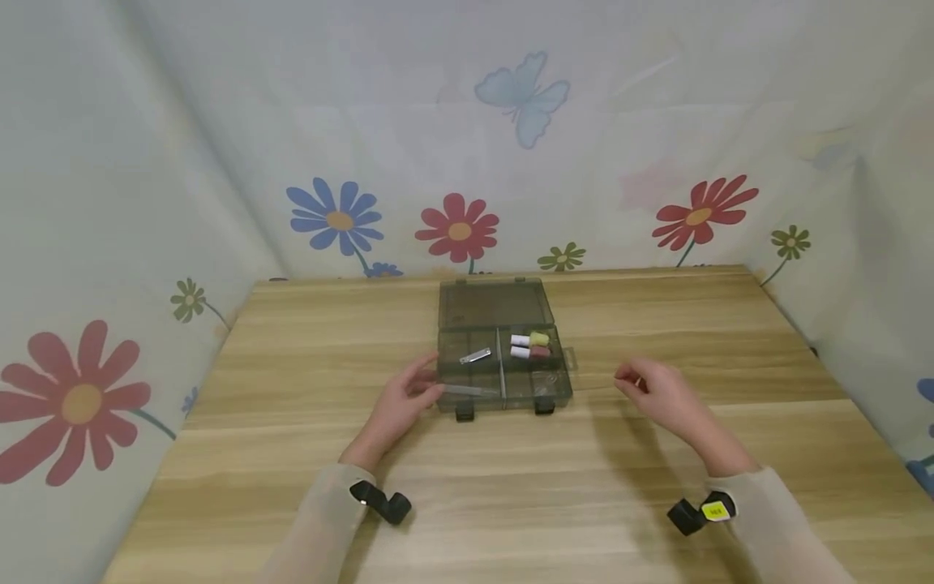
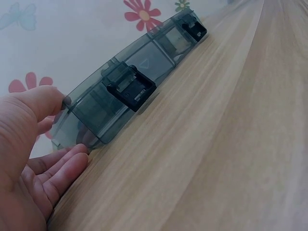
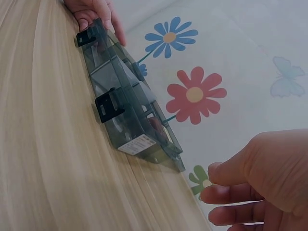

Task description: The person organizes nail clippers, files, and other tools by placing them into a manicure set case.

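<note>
A dark, see-through plastic storage box (image 1: 503, 404) stands on the table with its lid (image 1: 496, 304) folded back. At its left end, my left hand (image 1: 404, 397) holds the box, thumb at the rim and fingers along the outer side and base. A silver nail clipper (image 1: 476, 356) lies in the left half, with a pale flat strip (image 1: 467, 391) nearer the front. Two small white-capped cylinders, one yellow (image 1: 540, 339) and one dark red (image 1: 540, 352), lie in the back right compartment. My right hand (image 1: 660, 393) hovers right of the box, fingers loosely bent, nothing visible in it.
Something small and clear (image 1: 546, 381) sits in the front right compartment, too faint to name. Two black latches (image 1: 464, 412) hang at the box's front, and a white label (image 3: 136, 144) is on its right end. Flower-printed cloth (image 1: 409, 122) surrounds the wooden table (image 1: 511, 495).
</note>
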The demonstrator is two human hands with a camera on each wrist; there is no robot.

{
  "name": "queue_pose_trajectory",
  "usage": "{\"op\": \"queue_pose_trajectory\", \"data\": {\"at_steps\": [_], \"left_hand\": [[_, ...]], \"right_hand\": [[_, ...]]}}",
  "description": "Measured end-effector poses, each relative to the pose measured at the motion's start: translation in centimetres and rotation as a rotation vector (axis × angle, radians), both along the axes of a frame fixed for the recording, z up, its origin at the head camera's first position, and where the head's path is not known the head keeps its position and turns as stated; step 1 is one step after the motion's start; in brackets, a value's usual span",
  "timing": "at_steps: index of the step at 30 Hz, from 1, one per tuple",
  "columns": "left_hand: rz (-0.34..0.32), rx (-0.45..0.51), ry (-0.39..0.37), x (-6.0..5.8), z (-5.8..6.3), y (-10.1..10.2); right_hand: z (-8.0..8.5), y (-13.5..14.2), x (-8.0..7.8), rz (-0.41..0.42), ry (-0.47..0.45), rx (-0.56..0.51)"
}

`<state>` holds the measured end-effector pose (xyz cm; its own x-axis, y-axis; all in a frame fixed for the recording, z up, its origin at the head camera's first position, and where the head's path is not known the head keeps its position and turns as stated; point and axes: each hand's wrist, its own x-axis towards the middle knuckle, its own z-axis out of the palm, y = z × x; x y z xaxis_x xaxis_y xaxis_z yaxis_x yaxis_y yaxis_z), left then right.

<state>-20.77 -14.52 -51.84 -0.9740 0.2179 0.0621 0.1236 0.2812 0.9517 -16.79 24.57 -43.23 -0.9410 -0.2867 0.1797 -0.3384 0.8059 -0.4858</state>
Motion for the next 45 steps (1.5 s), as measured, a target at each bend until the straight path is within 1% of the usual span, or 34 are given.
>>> {"op": "queue_pose_trajectory", "data": {"at_steps": [8, 12, 19, 22, 24, 28, 33, 37, 42, 45], "left_hand": [[0.020, 0.000, 0.019, 0.0, 0.2, -0.2], [0.016, -0.001, 0.005, 0.1, 0.6, -0.3], [-0.014, -0.014, 0.000, 1.4, 3.2, 0.0], [-0.012, -0.023, 0.006, 1.7, 3.6, 0.1], [-0.010, -0.021, 0.011, 1.8, 3.6, 0.2], [-0.013, -0.009, 0.015, 1.7, 3.1, 0.3], [-0.032, -0.010, 0.001, 2.1, 2.6, 0.4], [-0.026, -0.005, -0.003, 2.2, 2.8, 0.5], [-0.022, -0.010, 0.001, 1.9, 3.1, 0.5], [-0.025, -0.007, 0.005, 1.8, 3.2, 0.5]], "right_hand": [[0.1, 1.3, 0.6, -0.034, 0.012, 0.033], [0.3, 1.5, 0.9, -0.029, 0.031, 0.038], [0.3, 1.9, 1.8, -0.028, 0.022, 0.050], [0.1, 2.1, 2.2, -0.029, 0.026, 0.046], [-0.1, 2.3, 2.4, -0.032, 0.034, 0.043], [-0.5, 2.8, 3.0, -0.044, 0.040, 0.045], [-0.8, 3.5, 3.9, -0.065, 0.006, 0.058], [-0.9, 3.8, 4.4, -0.073, -0.005, 0.058], [-0.8, 4.1, 4.8, -0.084, -0.015, 0.058], [-0.8, 4.3, 5.0, -0.086, -0.002, 0.067]]}}
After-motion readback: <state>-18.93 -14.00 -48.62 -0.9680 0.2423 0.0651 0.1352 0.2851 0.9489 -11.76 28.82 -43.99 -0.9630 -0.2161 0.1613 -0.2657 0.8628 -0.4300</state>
